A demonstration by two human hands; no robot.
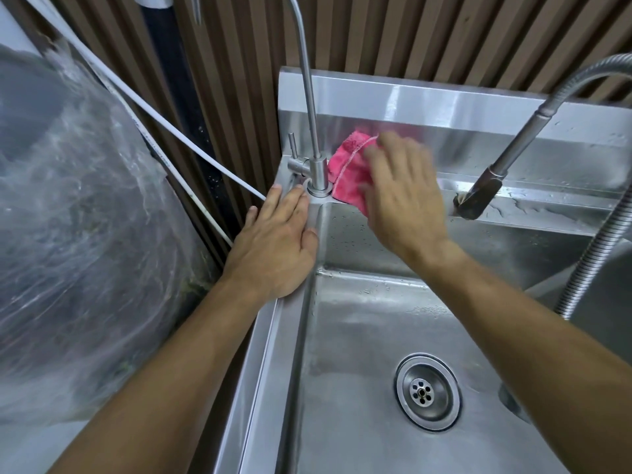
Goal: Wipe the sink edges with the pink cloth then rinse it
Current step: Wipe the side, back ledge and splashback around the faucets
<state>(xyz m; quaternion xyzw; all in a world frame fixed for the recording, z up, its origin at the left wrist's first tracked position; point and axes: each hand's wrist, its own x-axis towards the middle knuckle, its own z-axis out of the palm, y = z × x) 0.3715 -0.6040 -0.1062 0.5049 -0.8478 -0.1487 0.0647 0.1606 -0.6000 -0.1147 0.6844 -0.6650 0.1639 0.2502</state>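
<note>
A pink cloth (347,172) lies on the back ledge of the steel sink (533,208), in the far left corner beside the thin tap. My right hand (402,196) presses flat on the cloth, fingers spread and slightly blurred, covering its right part. My left hand (275,246) rests flat on the sink's left rim, fingers together, fingertips touching the base of the thin tap (316,172). It holds nothing. The basin is wet, with a round drain (427,391) at the bottom.
A pull-out sprayer head (477,195) on a flexible metal hose hangs over the back ledge at right. A large bundle wrapped in clear plastic (85,217) fills the left side. A white pipe (178,135) runs diagonally along the brown slatted wall.
</note>
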